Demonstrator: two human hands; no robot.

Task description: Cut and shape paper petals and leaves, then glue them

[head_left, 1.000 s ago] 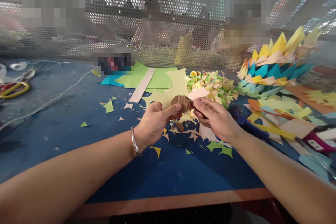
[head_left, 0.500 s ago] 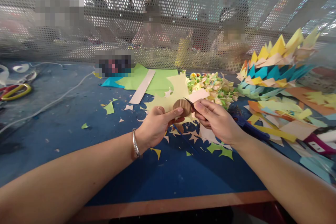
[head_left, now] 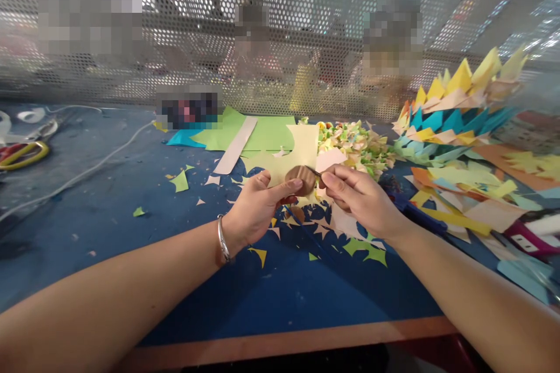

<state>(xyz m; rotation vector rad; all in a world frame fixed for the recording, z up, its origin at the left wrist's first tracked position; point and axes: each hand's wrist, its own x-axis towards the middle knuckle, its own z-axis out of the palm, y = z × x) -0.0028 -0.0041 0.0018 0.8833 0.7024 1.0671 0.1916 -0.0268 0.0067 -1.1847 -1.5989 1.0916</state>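
My left hand (head_left: pixel 258 207) pinches a round brown wooden disc (head_left: pixel 306 180) together with a pale yellow sheet of paper (head_left: pixel 305 143), the thumb lying on the disc. The sheet has curved notches cut out of its edges. Closed around a small pair of dark scissors (head_left: pixel 315 173), my right hand (head_left: pixel 356 195) is just right of the disc, the blades at its upper right edge. Most of the scissors is hidden by the fingers. Below the hands, a second brown disc (head_left: pixel 296 214) lies among star-shaped scraps (head_left: pixel 322 229).
Green sheets (head_left: pixel 271 131) and a pink strip (head_left: pixel 237 145) lie behind. A scrap heap (head_left: pixel 361 145) and a spiky paper stack (head_left: pixel 455 119) stand right, near paper offcuts (head_left: pixel 485 210). Yellow-handled scissors (head_left: pixel 28 156) lie left by a white cable (head_left: pixel 94 166). A perforated metal screen (head_left: pixel 280 58) stands behind.
The yellow sheet and disc have turned slightly in my left hand, and the sheet's upper part now stands more upright. The scissor blades have shifted a little and look flatter against the disc's edge.
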